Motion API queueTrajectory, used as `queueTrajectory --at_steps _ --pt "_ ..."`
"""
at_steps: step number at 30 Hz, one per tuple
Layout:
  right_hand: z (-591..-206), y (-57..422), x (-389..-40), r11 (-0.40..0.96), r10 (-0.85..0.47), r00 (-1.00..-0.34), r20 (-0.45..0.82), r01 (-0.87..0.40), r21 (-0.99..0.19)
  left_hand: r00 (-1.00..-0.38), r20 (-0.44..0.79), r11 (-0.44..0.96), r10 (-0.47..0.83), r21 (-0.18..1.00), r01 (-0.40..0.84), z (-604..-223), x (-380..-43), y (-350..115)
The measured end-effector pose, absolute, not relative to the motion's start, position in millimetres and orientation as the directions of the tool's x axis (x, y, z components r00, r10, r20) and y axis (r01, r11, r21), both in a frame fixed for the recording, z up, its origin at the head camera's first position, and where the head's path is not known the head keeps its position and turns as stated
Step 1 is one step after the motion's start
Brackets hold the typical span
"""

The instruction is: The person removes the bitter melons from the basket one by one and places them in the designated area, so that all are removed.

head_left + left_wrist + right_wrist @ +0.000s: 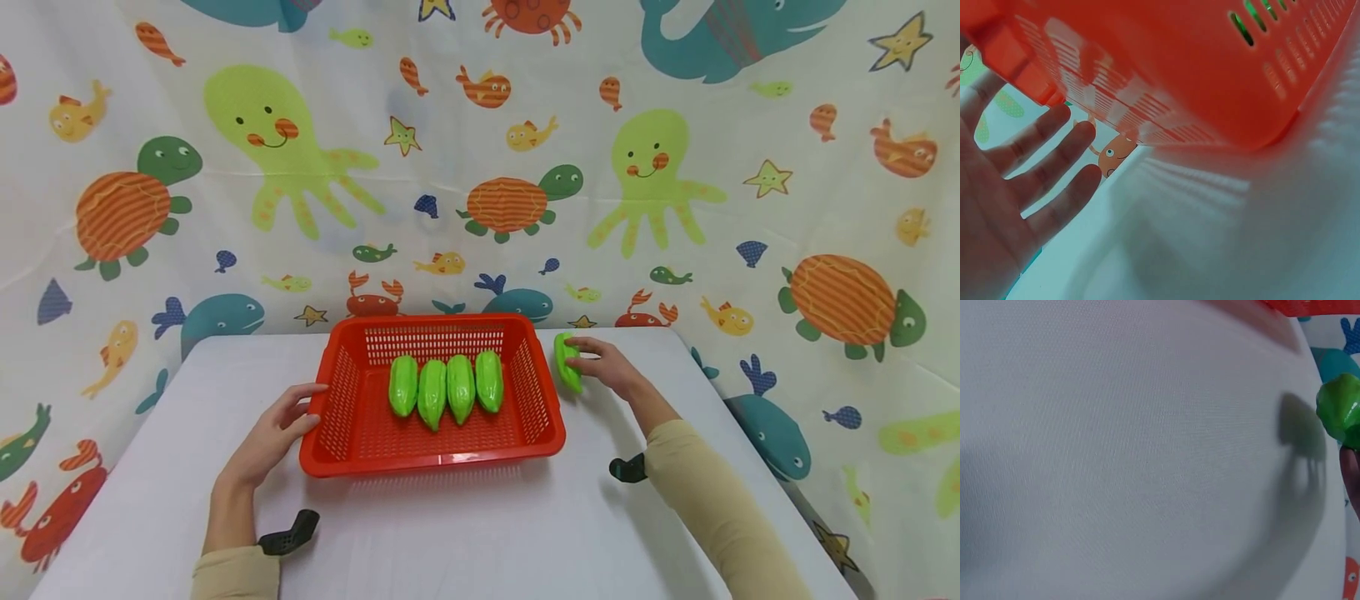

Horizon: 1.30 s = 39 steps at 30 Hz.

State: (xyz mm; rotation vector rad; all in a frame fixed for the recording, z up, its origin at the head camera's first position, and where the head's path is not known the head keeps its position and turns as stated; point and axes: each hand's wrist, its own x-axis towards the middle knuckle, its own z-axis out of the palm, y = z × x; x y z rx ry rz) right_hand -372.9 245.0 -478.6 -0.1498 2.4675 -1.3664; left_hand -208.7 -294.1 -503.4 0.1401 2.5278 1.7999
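Note:
A red plastic basket (431, 464) with slotted walls stands on the table. Inside it, several glossy green ridged fruits (432, 392) lie side by side. My left hand (272, 432) is at the basket's left side, its fingertips at the rim. The left wrist view shows that hand (1029, 162) with fingers spread and loosely extended beside the basket wall (1166, 75). To the right of the basket, my right hand (606, 367) holds another green ridged fruit (566, 362) between thumb and fingers. In the right wrist view this fruit (1340, 407) appears above its shadow, with most of the hand out of frame.
The white table (420, 542) ends at a back edge just behind the basket. A curtain (442, 150) printed with sea animals hangs behind and along the sides. Dark wrist-worn cameras (288, 533) stick out near both sleeves.

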Motion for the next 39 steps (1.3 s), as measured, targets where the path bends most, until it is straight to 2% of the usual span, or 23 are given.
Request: queueTrajectory --at_steps 9,32,39 --pt "-497 242 -372 0.528 -0.216 -0.941 -0.26 0.112 -0.842 -0.995 0.024 0.319 0.101 0.946 0.055 -502 -207 -294" --pt "-506 256 -372 0.546 -0.241 -0.93 -0.277 0.106 -0.831 -0.994 0.03 0.313 0.105 0.948 0.062 -505 -209 -295" --pt "-511 258 -374 0.449 -0.259 -0.92 -0.294 0.155 -0.88 -0.994 0.038 0.314 0.106 0.947 0.07 -506 -209 -295"
